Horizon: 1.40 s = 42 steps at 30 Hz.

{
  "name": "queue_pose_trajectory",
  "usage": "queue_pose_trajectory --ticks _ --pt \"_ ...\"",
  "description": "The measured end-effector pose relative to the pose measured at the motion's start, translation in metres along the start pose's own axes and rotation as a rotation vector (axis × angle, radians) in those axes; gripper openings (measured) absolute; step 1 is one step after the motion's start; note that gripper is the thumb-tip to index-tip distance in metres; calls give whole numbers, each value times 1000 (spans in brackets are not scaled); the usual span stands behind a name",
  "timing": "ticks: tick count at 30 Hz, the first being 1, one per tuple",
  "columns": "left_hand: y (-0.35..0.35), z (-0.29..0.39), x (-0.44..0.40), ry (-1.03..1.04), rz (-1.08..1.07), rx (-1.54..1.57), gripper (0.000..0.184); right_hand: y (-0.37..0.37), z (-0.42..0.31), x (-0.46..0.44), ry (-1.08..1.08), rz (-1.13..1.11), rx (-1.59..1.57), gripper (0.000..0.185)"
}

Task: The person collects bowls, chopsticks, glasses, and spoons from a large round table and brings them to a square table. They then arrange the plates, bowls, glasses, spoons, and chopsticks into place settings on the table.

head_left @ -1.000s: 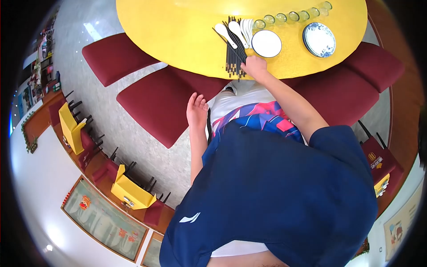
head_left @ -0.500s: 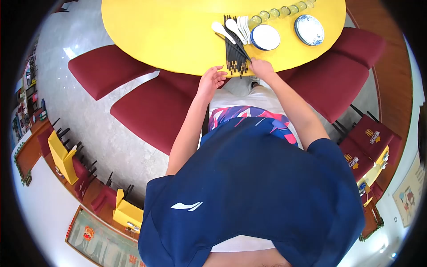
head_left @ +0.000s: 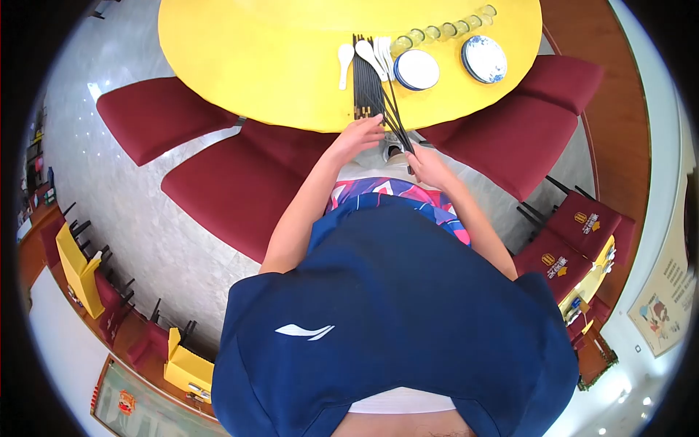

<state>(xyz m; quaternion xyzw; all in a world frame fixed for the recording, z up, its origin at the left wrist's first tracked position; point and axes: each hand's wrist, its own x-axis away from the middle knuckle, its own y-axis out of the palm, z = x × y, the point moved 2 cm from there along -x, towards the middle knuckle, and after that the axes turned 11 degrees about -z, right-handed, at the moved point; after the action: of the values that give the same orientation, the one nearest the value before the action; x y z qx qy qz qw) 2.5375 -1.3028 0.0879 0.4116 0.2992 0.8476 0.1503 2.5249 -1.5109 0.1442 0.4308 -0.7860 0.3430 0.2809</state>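
Note:
My right hand [head_left: 431,167] is closed around the near ends of several dark chopsticks [head_left: 400,125], which slant up over the front edge of the yellow table [head_left: 255,58]. Close by on the left, my left hand [head_left: 357,141] has its fingers stretched out at the near ends of a pile of dark chopsticks [head_left: 361,80]; whether it touches them I cannot tell. One white spoon [head_left: 345,64] lies left of the pile. Another white spoon [head_left: 370,58] rests across the pile's far part, with more white spoons [head_left: 386,54] beside it on the right.
Right of the spoons stand a stack of white dishes [head_left: 420,69] and a stack of blue-patterned plates [head_left: 486,58]. A row of glasses [head_left: 433,33] runs behind them. Dark red chairs [head_left: 226,186] flank me, one red chair [head_left: 502,138] close on the right.
My right hand has drawn several chopsticks off the pile, toward my body. My left hand has moved to the pile's near ends. One spoon now lies apart on the left, straighter than before.

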Motion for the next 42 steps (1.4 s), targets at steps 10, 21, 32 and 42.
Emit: queue_pose_trajectory --ticks 10,21,32,42 --pt "84 93 80 598 -314 46 34 4 -105 31 -392 -136 -416 22" --pt "87 110 146 739 -460 7 45 16 -140 34 -553 -266 -386 24" --pt "37 103 169 746 -446 219 56 34 -171 13 -375 -449 -645 23" --pt "-32 69 151 690 -6 413 36 53 -189 -25 -144 -399 -295 43"
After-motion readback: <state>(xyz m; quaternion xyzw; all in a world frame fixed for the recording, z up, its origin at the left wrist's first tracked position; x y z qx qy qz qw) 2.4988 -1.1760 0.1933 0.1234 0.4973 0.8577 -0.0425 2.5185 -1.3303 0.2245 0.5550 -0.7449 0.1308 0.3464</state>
